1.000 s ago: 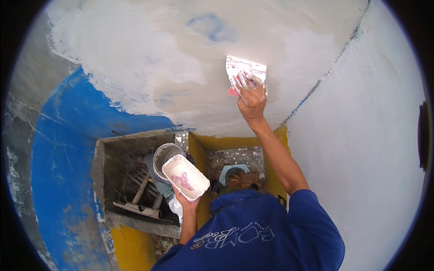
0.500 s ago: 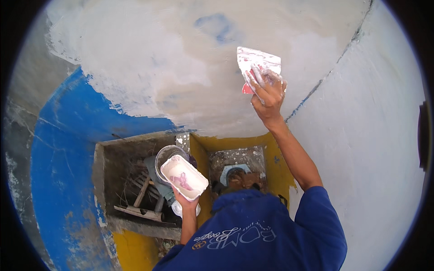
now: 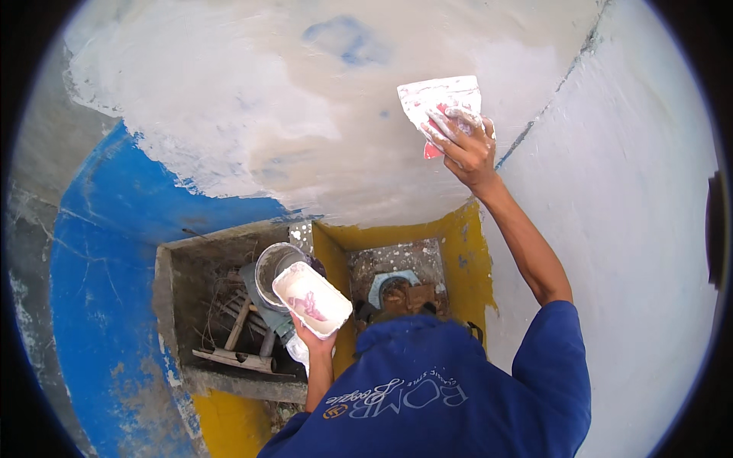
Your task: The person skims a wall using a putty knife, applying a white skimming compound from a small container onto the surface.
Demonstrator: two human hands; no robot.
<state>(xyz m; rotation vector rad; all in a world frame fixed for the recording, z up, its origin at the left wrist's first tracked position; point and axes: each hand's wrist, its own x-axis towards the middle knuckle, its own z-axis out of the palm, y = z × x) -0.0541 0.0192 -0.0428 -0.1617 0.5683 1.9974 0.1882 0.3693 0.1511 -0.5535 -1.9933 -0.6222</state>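
Note:
My right hand (image 3: 467, 146), smeared white, is closed around the red grip of a putty scraper (image 3: 439, 95). The broad blade is coated with white filler and lies at the wall (image 3: 382, 168), whose surface is patched in white and beige; whether the edge touches it I cannot tell. Low on the left, my left hand (image 3: 314, 341) grips a white rectangular tub (image 3: 324, 301) from beneath. The tub is tilted and holds pale filler with a pinkish smear inside. Most of the left fingers are hidden under it.
A grey bucket (image 3: 273, 263) stands behind the tub, in a concrete basin (image 3: 164, 294) with sticks and bamboo pieces (image 3: 237, 359). Beside it, a yellow-walled recess (image 3: 469, 256) has a pale squat toilet (image 3: 376, 290). Blue wall (image 3: 92, 252) bounds the left, whitish wall (image 3: 611, 252) the right.
My right hand and the scraper have shifted a little to the right along the wall, with the blade turned slightly. The left hand holds the tub almost unmoved. The view has shifted slightly.

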